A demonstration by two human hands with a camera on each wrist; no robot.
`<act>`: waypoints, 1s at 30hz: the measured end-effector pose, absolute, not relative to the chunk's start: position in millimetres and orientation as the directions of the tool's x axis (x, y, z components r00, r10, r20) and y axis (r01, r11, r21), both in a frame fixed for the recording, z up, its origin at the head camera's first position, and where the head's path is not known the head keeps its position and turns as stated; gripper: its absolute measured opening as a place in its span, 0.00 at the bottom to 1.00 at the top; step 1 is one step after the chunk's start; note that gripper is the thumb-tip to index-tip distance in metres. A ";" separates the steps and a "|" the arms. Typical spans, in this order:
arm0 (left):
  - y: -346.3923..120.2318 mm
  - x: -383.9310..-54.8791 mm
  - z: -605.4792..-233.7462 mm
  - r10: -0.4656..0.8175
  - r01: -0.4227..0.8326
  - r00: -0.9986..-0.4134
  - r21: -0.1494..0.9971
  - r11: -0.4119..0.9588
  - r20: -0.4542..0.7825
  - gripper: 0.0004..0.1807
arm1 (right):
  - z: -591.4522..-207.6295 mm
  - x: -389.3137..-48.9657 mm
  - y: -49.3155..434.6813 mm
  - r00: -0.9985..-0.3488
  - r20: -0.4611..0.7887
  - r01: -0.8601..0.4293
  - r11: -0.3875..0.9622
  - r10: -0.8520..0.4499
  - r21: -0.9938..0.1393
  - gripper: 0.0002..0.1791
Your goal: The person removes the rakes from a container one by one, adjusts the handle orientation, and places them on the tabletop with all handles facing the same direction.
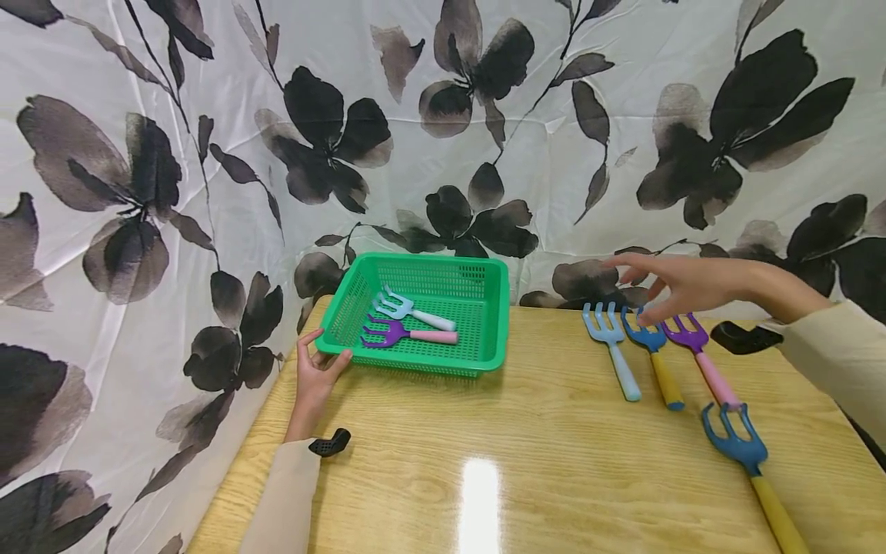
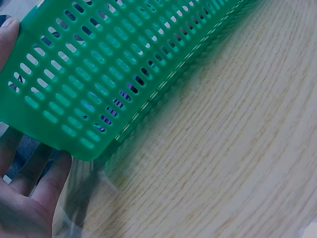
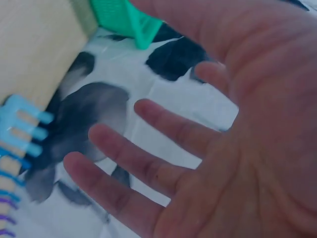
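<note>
My left hand [image 1: 320, 378] holds the near left corner of a green plastic basket [image 1: 497, 323], thumb and fingers spread about its rim. Inside lie a light blue hand fork [image 1: 434, 320] and a purple hand fork with a pink handle [image 1: 432, 336]. My right hand [image 1: 695, 286] hovers with fingers extended and nothing in its palm, over a row of hand forks at the table's back right. These are a light blue one [image 1: 624, 372], a blue one with a yellow handle [image 1: 666, 381] and a purple one with a pink handle [image 1: 716, 378].
Another blue hand fork with a yellow handle [image 1: 774, 504] lies nearer on the right side of the wooden table [image 1: 554, 454]. A floral cloth [image 1: 415, 177] hangs behind the table and along its left side.
</note>
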State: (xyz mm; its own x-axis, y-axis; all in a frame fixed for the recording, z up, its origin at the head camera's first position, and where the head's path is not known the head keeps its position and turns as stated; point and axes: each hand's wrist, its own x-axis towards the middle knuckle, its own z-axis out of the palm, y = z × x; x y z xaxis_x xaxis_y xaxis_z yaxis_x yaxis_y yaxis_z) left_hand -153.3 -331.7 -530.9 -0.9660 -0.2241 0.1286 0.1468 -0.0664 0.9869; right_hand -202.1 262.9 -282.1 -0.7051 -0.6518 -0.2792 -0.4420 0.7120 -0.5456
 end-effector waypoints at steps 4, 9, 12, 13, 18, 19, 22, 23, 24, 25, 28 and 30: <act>-332.8 -154.9 -532.6 -0.226 0.154 -0.964 0.987 -0.050 0.139 0.42 | -273.1 -220.1 232.0 -0.650 -0.282 -0.490 0.674 -0.705 -0.553 0.55; -333.2 -155.9 -533.5 -0.234 0.156 -0.962 0.987 -0.039 0.142 0.42 | -270.8 -242.4 193.5 -0.601 -0.281 -0.509 0.630 -0.748 -0.587 0.54; -332.7 -155.5 -533.8 -0.235 0.161 -0.961 0.986 -0.044 0.146 0.41 | -271.9 -254.2 168.9 -0.593 -0.296 -0.505 0.632 -0.749 -0.588 0.53; -332.4 -155.2 -534.2 -0.236 0.162 -0.961 0.986 -0.047 0.146 0.42 | -273.1 -258.4 161.0 -0.594 -0.303 -0.503 0.638 -0.745 -0.583 0.53; -330.8 -152.5 -535.9 -0.245 0.149 -0.960 0.988 -0.046 0.133 0.42 | -287.3 -282.2 121.4 -0.583 -0.313 -0.513 0.638 -0.750 -0.575 0.53; -330.5 -152.1 -536.1 -0.247 0.148 -0.960 0.988 -0.046 0.132 0.41 | -290.6 -286.8 113.7 -0.579 -0.310 -0.519 0.635 -0.754 -0.572 0.53; -329.8 -152.4 -536.0 -0.243 0.155 -0.960 0.987 -0.051 0.139 0.41 | -300.7 -298.9 91.2 -0.565 -0.292 -0.541 0.614 -0.771 -0.575 0.51; -329.7 -152.6 -535.7 -0.239 0.158 -0.961 0.986 -0.053 0.142 0.42 | -303.6 -302.3 83.9 -0.560 -0.286 -0.547 0.607 -0.777 -0.577 0.51; -329.8 -152.8 -535.4 -0.237 0.161 -0.961 0.985 -0.054 0.144 0.42 | -306.6 -305.6 76.8 -0.554 -0.275 -0.554 0.595 -0.786 -0.583 0.50; -329.9 -153.1 -535.0 -0.233 0.163 -0.961 0.985 -0.053 0.147 0.42 | -309.6 -308.5 70.0 -0.555 -0.267 -0.559 0.591 -0.788 -0.582 0.50; -329.8 -153.8 -534.8 -0.242 0.167 -0.959 0.984 -0.056 0.149 0.42 | -322.6 -318.2 49.5 -0.552 -0.234 -0.573 0.568 -0.800 -0.591 0.48; -328.8 -153.9 -535.3 -0.253 0.164 -0.957 0.985 -0.056 0.145 0.41 | -333.7 -323.5 38.1 -0.554 -0.214 -0.580 0.557 -0.805 -0.594 0.46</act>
